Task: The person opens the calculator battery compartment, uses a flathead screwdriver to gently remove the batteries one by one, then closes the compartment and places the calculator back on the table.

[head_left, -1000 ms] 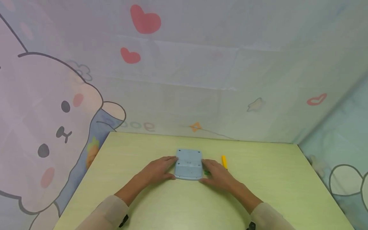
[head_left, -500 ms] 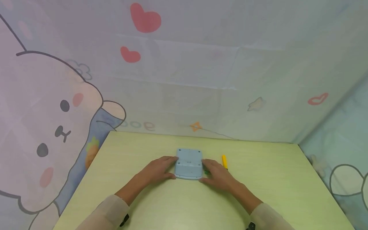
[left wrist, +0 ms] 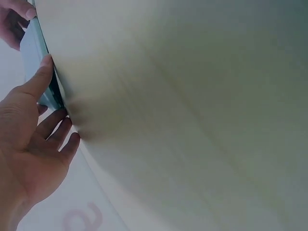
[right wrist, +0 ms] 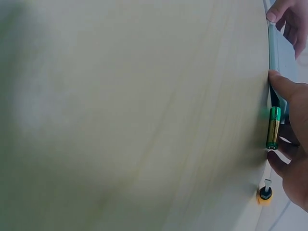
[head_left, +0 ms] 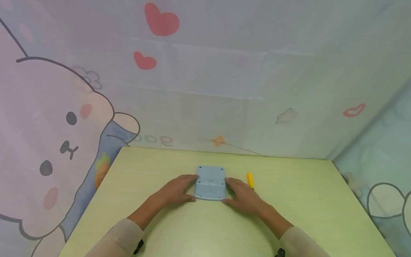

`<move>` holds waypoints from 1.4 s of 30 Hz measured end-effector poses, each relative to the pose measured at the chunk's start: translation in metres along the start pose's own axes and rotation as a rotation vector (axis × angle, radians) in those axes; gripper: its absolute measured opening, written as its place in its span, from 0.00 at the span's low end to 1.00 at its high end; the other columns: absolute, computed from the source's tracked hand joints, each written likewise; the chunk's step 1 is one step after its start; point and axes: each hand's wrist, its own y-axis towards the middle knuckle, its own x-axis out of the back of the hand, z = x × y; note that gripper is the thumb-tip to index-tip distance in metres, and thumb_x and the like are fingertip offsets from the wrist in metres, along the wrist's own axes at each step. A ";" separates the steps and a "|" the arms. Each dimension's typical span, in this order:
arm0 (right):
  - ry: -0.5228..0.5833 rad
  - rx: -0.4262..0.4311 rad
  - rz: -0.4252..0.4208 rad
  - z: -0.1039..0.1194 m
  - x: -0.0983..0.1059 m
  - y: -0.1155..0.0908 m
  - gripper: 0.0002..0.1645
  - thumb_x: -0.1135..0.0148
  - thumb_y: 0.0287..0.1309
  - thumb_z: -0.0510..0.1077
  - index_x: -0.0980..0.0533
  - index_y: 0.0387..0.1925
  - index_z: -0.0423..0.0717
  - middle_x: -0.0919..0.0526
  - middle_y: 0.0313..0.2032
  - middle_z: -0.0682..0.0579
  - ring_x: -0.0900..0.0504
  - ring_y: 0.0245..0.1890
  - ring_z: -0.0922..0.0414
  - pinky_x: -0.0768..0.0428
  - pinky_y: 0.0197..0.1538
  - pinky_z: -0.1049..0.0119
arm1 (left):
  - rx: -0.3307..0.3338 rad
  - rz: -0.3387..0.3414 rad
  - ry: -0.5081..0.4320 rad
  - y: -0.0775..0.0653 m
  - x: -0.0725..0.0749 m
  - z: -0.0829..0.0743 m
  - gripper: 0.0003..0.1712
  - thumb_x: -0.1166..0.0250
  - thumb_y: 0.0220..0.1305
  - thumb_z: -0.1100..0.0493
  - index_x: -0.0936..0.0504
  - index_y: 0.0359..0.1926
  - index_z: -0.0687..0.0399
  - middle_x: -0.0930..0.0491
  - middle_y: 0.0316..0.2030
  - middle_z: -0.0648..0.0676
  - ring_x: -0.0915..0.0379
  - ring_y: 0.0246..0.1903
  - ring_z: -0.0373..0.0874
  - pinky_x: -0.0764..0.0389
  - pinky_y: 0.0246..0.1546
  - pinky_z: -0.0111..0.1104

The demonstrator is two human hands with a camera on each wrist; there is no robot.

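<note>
A light-blue calculator lies face down on the table, its back with small screws turned up. From the left side my left hand touches its edge, thumb at the near corner and fingers along the side. My right hand rests against the opposite edge in the same way, fingers loosely extended. A green and gold battery lies beside the calculator under the right hand, which mostly hides it in the head view. Just beyond that hand is a screwdriver with a yellow handle.
The pale yellow-green table ends at a printed cloth backdrop behind and at the sides. In the right wrist view, the screwdriver's metal tip points up near the fingers.
</note>
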 end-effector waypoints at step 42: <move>0.132 -0.005 0.020 0.008 0.006 0.003 0.50 0.27 0.68 0.51 0.39 0.79 0.33 0.33 0.76 0.36 0.33 0.76 0.38 0.35 0.75 0.42 | -0.113 -0.054 0.126 -0.008 0.007 0.008 0.48 0.30 0.68 0.37 0.35 0.81 0.52 0.28 0.73 0.56 0.27 0.69 0.55 0.20 0.60 0.51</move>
